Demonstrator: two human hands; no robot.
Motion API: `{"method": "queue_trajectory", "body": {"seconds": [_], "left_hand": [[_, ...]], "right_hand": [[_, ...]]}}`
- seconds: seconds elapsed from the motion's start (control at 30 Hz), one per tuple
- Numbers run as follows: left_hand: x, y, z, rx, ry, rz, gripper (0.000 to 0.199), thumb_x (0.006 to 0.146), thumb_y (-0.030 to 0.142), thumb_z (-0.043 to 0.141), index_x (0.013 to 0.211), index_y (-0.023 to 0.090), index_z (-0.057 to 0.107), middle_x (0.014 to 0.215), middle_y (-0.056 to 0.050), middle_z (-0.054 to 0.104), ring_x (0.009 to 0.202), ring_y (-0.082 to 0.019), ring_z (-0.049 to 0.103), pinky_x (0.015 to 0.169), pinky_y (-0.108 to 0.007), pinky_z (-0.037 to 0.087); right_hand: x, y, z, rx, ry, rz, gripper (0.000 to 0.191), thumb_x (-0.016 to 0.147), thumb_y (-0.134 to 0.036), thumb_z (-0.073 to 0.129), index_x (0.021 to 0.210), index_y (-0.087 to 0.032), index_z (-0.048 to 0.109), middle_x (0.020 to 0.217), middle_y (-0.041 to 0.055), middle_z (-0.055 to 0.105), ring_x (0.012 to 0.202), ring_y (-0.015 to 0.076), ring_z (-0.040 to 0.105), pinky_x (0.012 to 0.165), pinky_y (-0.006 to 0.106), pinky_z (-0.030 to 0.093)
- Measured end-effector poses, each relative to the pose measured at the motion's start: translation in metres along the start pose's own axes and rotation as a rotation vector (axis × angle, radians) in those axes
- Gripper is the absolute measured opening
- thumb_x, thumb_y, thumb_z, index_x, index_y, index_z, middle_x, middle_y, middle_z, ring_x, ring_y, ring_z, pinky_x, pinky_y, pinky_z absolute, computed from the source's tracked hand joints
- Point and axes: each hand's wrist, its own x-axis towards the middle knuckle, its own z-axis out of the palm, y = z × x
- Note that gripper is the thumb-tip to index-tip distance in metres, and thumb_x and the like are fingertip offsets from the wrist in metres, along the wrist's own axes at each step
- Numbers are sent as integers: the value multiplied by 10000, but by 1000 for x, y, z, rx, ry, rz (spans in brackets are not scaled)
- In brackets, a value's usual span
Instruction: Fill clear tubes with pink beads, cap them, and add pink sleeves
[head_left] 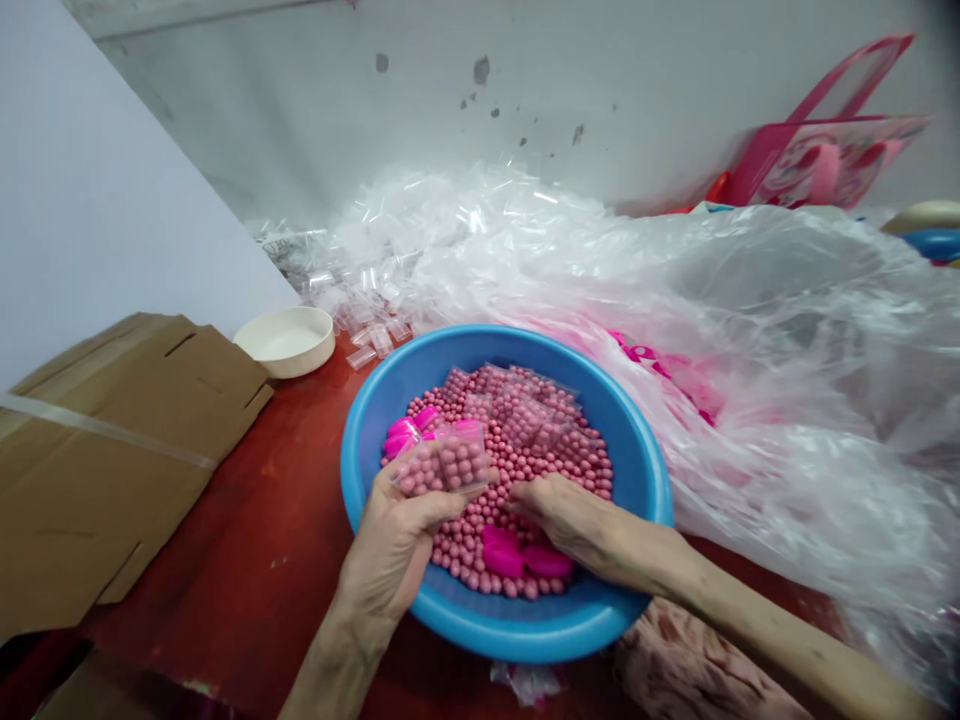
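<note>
A blue basin (517,640) holds many small pink beads (480,578). My left hand (401,525) is closed on clear plastic boxes (442,462) filled with pink beads, held above the basin's left side. My right hand (566,515) reaches down into the beads with its fingers bent; the fingertips are hidden, so what they grip cannot be made out. Just below it lie bright pink caps (525,555). More pink caps (409,430) sit by the left rim, behind the held boxes. Clear filled boxes (525,405) rest on the beads at the back.
Behind the basin are a heap of clear plastic boxes (375,335) and a large clear plastic bag (750,300) with pink pieces inside. A white round dish (289,345) and folded cardboard (135,440) stand left on the red table (277,540). A pink bag (817,160) leans at the back right.
</note>
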Motion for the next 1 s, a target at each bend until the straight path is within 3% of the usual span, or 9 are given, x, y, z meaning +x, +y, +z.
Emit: {"method": "queue_trajectory", "body": {"seconds": [0.2,0.43,0.73,0.9,1.0], "left_hand": [[0,0,0,-24,16,-14,349,546,-44,649,843,127,715,834,-65,755,858,-229,695,853,-343,541],[0,1,1,-64,17,-31,342,542,-41,655,840,116,713,848,-66,756,832,-248,704,839,-363,543],[-2,1,2,-43,21,-31,332,548,-31,663,835,126,718,795,-57,758,793,-221,706,818,-332,546],[-2,1,2,-54,12,-32,312,557,-29,661,827,117,717,774,-54,755,778,-212,705,811,-320,542],[-2,1,1,-64,-12,-29,288,580,-26,661,822,122,706,785,-49,752,805,-211,700,812,-311,532]], "right_hand": [[3,-1,21,-14,-54,-107,260,783,-58,377,918,-173,567,930,111,647,887,213,587,829,353,471],[10,-4,23,-28,-123,-177,245,833,-71,332,789,-168,552,793,81,623,715,176,559,710,302,485],[10,-4,24,11,-145,-162,276,838,-51,285,775,-162,530,801,90,608,723,175,537,744,309,469],[17,-5,19,81,-97,-77,224,827,-89,355,715,-173,530,703,42,589,624,148,512,623,262,445],[30,-6,3,126,4,20,198,834,-128,409,676,-179,516,585,-8,526,526,123,453,516,238,377]]}}
